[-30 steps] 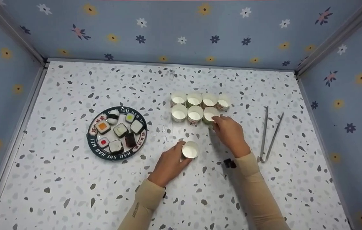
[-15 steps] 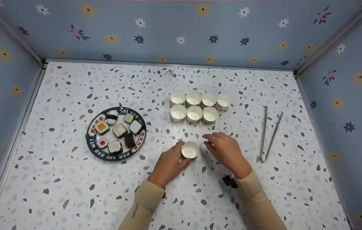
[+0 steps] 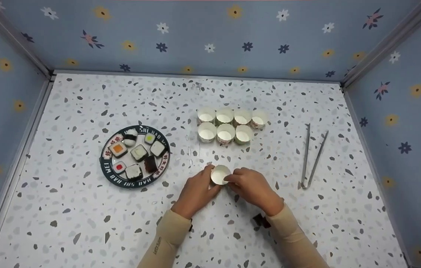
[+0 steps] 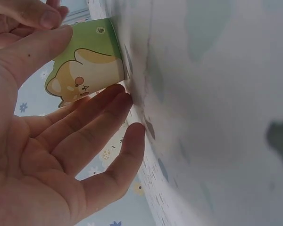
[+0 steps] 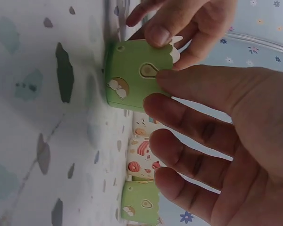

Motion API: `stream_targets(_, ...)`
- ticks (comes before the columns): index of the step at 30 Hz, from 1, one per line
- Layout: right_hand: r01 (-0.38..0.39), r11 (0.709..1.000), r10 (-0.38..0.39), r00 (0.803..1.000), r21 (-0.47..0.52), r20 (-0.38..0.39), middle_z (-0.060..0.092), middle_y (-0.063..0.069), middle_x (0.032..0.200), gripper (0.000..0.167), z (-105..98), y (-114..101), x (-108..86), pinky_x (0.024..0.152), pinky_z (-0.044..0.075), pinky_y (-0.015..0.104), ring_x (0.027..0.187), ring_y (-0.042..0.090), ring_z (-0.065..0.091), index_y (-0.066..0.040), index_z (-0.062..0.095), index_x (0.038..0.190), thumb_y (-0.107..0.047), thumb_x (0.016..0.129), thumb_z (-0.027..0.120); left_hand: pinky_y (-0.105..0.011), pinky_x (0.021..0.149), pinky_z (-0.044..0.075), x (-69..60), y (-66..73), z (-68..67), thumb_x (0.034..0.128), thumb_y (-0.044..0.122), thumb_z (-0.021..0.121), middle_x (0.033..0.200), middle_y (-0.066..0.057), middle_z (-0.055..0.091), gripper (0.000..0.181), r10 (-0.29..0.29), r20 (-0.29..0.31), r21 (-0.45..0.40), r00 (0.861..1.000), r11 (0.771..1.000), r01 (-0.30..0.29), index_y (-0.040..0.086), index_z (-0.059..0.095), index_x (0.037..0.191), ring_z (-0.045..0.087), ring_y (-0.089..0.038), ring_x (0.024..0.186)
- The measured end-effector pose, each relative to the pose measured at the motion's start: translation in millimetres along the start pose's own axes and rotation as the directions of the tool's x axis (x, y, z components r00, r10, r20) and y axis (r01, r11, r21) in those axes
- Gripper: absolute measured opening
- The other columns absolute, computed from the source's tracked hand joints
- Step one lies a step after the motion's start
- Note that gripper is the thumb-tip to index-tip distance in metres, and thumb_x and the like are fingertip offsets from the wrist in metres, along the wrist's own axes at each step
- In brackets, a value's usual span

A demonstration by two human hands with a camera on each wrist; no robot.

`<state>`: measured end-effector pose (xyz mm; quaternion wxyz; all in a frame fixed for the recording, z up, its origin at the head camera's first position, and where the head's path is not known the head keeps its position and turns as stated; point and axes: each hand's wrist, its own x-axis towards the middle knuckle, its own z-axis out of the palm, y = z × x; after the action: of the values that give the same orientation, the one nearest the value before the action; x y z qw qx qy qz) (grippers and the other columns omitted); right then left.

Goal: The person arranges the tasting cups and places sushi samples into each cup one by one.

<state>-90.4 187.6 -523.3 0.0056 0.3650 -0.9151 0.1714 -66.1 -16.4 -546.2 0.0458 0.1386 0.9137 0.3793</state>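
A green paper baking cup with a cartoon dog on its side stands upright on the speckled table. My left hand holds it from the left, thumb and fingers on either side of it. From the right, my right hand pinches the same cup near its rim, as the right wrist view also shows. Just beyond stand several more paper cups in two touching rows, with white insides.
To the left is a round dark-rimmed plate carrying several toy-like sushi pieces. Metal tongs lie spread at the right. Blue flowered panels wall in the back and both sides of the table.
My right hand has left the front-row cup at the right end and come nearer and leftward to the green cup. My left hand stays on that cup.
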Motion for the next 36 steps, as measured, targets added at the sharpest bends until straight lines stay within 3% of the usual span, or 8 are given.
stream_targets(5, 0.015, 1.000, -0.015, 1.000, -0.009, -0.009, 0.064, -0.003, 0.078, 0.009, 4, 0, 0.5, 0.058, 0.049, 0.028, 0.067, 0.015, 0.058, -0.015, 0.078, 0.090, -0.011, 0.084, 0.082, -0.047, 0.079, 0.054, -0.9, -0.6, 0.4, 0.0920, 0.024, 0.075, 0.111, -0.017, 0.067, 0.056, 0.008, -0.002, 0.012, 1.000, 1.000, -0.008, 0.004, 0.048, 0.137, 0.067, -0.035, 0.094)
stream_targets(21, -0.005, 1.000, 0.004, 0.999, -0.012, -0.041, 0.064, -0.004, 0.076, 0.009, -1, 1, -1.5, 0.056, 0.047, 0.028, 0.066, 0.015, 0.056, -0.016, 0.080, 0.088, -0.011, 0.082, 0.083, -0.048, 0.087, 0.053, -0.7, 0.3, -0.2, 0.0917, 0.025, 0.075, 0.122, -0.021, 0.064, 0.063, -0.012, 0.014, 0.010, 1.000, 1.000, 0.012, 0.000, 0.046, 0.141, 0.065, -0.038, 0.102)
stream_targets(29, -0.033, 0.999, 0.029, 0.993, -0.038, -0.116, 0.066, -0.003, 0.079, 0.010, -19, 12, -5.0, 0.058, 0.051, 0.030, 0.068, 0.017, 0.058, -0.014, 0.080, 0.091, -0.007, 0.084, 0.081, -0.048, 0.090, 0.052, -0.3, 0.4, -2.1, 0.0924, 0.025, 0.074, 0.125, -0.017, 0.065, 0.061, -0.031, 0.029, -0.010, 0.999, 0.999, 0.031, 0.002, 0.046, 0.141, 0.065, -0.037, 0.106)
stream_targets(36, -0.146, 0.988, 0.132, 0.968, -0.053, -0.211, 0.066, 0.000, 0.078, 0.011, -47, 40, -10.2, 0.057, 0.051, 0.032, 0.068, 0.018, 0.058, -0.012, 0.079, 0.093, -0.005, 0.085, 0.079, -0.047, 0.093, 0.051, -0.3, -0.4, -0.4, 0.0930, 0.026, 0.074, 0.127, -0.016, 0.065, 0.060, -0.034, 0.036, -0.005, 0.999, 0.999, 0.034, 0.003, 0.046, 0.141, 0.064, -0.035, 0.110)
